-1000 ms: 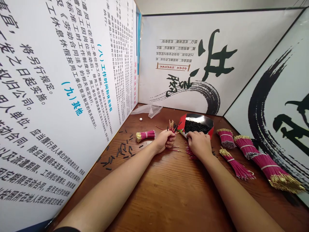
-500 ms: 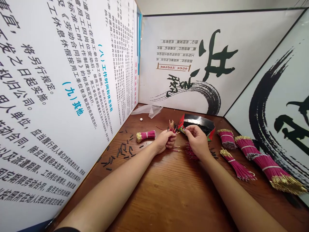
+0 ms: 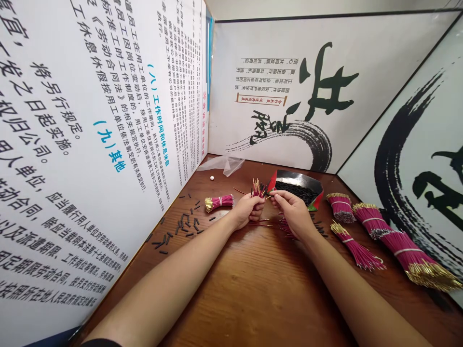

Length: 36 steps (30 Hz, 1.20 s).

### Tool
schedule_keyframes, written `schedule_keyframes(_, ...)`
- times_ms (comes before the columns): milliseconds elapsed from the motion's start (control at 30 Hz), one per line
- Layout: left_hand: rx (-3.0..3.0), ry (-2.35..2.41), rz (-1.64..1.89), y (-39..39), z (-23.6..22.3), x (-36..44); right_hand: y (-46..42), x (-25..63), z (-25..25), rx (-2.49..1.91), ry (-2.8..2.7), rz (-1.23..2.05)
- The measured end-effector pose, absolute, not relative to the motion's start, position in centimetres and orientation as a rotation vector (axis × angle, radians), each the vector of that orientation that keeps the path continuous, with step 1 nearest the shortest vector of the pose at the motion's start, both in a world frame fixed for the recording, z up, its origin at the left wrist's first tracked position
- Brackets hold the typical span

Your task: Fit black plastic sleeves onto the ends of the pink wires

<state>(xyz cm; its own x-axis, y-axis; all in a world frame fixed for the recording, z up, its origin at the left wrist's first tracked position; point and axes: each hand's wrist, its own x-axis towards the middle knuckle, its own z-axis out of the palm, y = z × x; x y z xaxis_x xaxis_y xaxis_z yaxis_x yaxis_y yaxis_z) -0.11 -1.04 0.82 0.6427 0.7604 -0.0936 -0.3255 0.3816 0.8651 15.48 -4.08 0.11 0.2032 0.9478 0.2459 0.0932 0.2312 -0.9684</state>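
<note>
Two hands face each other, the left hand (image 3: 250, 210) clenched round a sheaf of wires (image 3: 258, 187), tips mostly toward twelve o'clock, one jutting toward three, where the right hand (image 3: 294, 210) brings thumb and finger near together, whether on anything one cannot tell.
</note>
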Motion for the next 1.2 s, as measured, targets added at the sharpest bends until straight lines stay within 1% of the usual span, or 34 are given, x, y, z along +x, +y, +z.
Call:
schedule_keyframes(200,0.967,0.548,0.718,-1.0,0.8,0.0,-4.4,15.2,0.6,-1.190,-1.248,0.787)
schedule_keyframes(433,0.973,0.545,0.716,-1.1,0.9,0.0,-4.7,14.0,0.4,-1.172,-1.216,0.600)
schedule_keyframes(833,0.985,0.530,0.713,-1.1,0.7,-0.1,-5.1,12.7,-0.3,-1.115,-1.131,0.656)
schedule_keyframes(1200,1.007,0.528,0.727,-1.1,0.3,0.2,-4.9,12.5,-0.8,-1.126,-1.085,0.643)
